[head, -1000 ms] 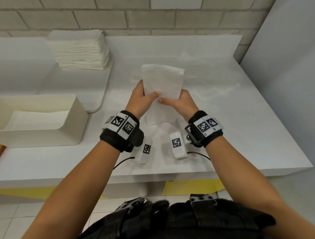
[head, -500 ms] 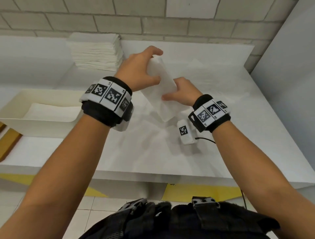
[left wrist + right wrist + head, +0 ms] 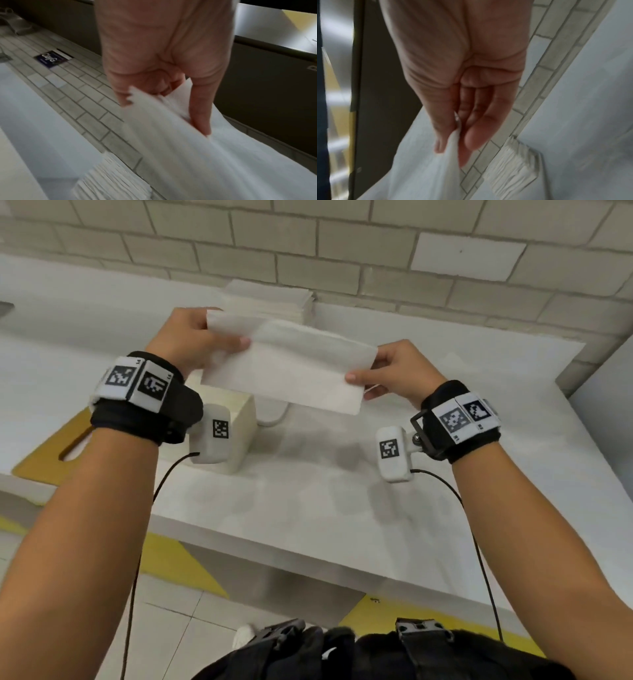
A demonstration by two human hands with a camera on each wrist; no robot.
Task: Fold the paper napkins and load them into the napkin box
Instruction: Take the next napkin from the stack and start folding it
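Observation:
I hold a folded white paper napkin point(image 3: 287, 364) flat and lengthwise in the air above the table. My left hand point(image 3: 229, 338) pinches its left end, thumb on top. My right hand point(image 3: 363, 380) pinches its right end between thumb and fingers. The left wrist view shows my fingers on the napkin point(image 3: 205, 155); the right wrist view shows the napkin point(image 3: 423, 169) hanging from my pinch. The cream napkin box point(image 3: 241, 419) stands on the table below my left hand, mostly hidden by my wrist. The stack of unfolded napkins point(image 3: 270, 299) lies behind, by the wall.
The white table point(image 3: 325, 491) runs along a brick wall point(image 3: 342, 251). A yellow-brown board with a slot point(image 3: 44, 453) lies at the left beside the box. A white panel point(image 3: 603, 405) stands at the right end. The stack also shows in both wrist views point(image 3: 111, 182) point(image 3: 510, 162).
The napkin went from upright between close hands to lying lengthwise. My hands have moved apart to its two ends and lifted it. My view has swung left and nearer the box.

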